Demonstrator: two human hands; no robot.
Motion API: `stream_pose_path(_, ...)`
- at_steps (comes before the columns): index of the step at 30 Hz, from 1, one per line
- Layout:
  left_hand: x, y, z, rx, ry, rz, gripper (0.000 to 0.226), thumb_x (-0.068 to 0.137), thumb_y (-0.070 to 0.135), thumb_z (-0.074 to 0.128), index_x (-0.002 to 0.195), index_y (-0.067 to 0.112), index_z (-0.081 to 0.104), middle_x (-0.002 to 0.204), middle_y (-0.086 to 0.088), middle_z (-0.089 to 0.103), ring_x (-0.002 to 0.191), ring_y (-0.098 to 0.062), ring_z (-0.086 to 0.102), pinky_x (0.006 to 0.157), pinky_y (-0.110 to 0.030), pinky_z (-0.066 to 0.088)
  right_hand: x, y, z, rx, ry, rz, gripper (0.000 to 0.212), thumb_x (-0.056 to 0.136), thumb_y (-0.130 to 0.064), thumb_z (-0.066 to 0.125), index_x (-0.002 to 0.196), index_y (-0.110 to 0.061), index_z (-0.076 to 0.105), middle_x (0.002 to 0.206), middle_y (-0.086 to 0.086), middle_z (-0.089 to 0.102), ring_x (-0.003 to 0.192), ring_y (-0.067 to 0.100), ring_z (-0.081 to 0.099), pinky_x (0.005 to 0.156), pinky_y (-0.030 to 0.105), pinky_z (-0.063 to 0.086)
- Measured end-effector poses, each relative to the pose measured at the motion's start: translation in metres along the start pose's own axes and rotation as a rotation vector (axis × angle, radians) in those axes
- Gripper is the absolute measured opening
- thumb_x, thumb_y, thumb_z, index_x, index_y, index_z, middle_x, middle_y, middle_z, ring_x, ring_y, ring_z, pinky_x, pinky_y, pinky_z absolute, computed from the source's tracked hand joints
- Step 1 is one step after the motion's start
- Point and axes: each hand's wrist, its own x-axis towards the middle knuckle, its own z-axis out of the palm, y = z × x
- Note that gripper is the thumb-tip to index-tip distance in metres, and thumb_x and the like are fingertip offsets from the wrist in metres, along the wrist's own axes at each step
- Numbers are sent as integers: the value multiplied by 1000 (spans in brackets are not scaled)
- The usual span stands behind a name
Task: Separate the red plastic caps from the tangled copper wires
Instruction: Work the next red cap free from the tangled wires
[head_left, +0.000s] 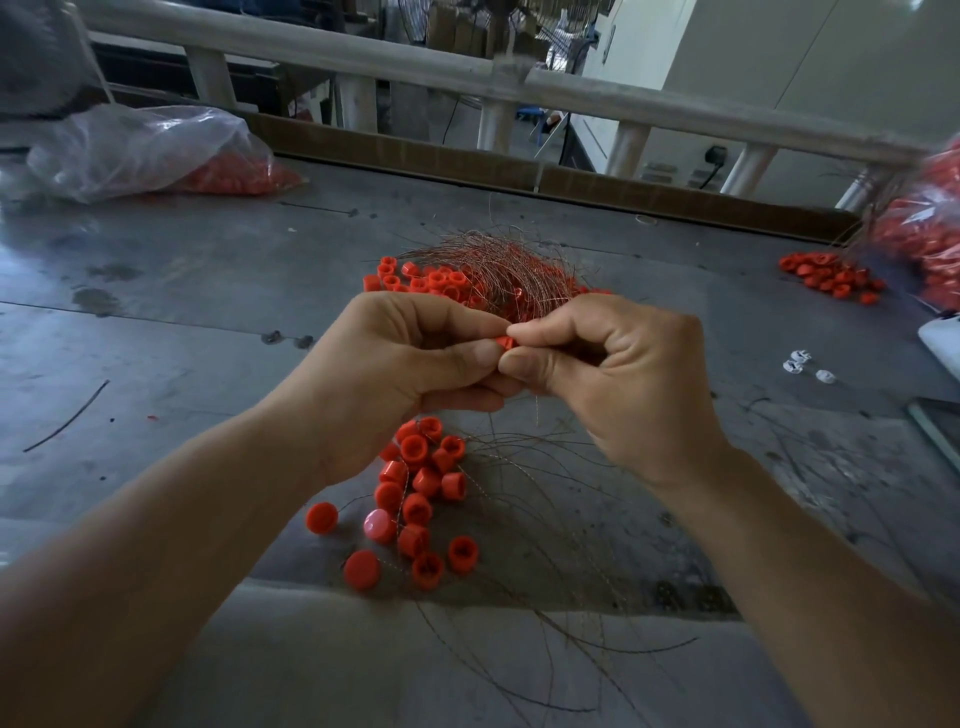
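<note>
My left hand (410, 358) and my right hand (613, 374) meet above the middle of the grey metal table (171, 322). Together their fingertips pinch one small red cap (504, 343), mostly hidden by the fingers. A thin copper wire (535, 410) hangs down from the right hand. Behind the hands lies a tangle of copper wires (498, 260) mixed with a heap of red caps (415, 278). Below the hands sits a loose cluster of red caps (421, 499) with several thin wires (545, 545) spread to its right.
A clear plastic bag (140, 150) holding red caps lies at the back left. Another bag of caps (930, 234) and a small cap pile (831, 275) sit at the right edge. A wooden railing (467, 73) borders the far side. Small white bits (805, 366) lie at the right.
</note>
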Motion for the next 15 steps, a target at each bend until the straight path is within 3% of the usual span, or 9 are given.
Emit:
stream_pose_path(6, 1, -2, -1, -10, -39, -4, 16, 61, 11, 62, 71, 14, 74, 68, -9, 71, 64, -15, 69, 55, -18, 53, 2, 1, -3, 150, -102, 135, 17, 65, -25, 69, 82, -21, 66, 77, -9, 65, 71, 9, 66, 65, 25, 56)
stream_pose_path(11, 2, 0, -6, -40, -178, -66, 36, 61, 12, 64, 97, 10, 61, 71, -10, 70, 66, -18, 70, 56, -21, 55, 7, 3, -12, 149, -350, 206, 29, 65, -32, 66, 93, -36, 61, 79, -10, 59, 76, -1, 58, 67, 11, 45)
stream_pose_path(15, 1, -1, -6, -60, -210, -68, 37, 69, 11, 63, 105, 9, 56, 74, -10, 70, 68, -19, 70, 57, -22, 55, 7, 2, -11, 76, -424, 159, 13, 71, -37, 59, 84, -36, 59, 81, -13, 52, 77, -2, 51, 67, 9, 39)
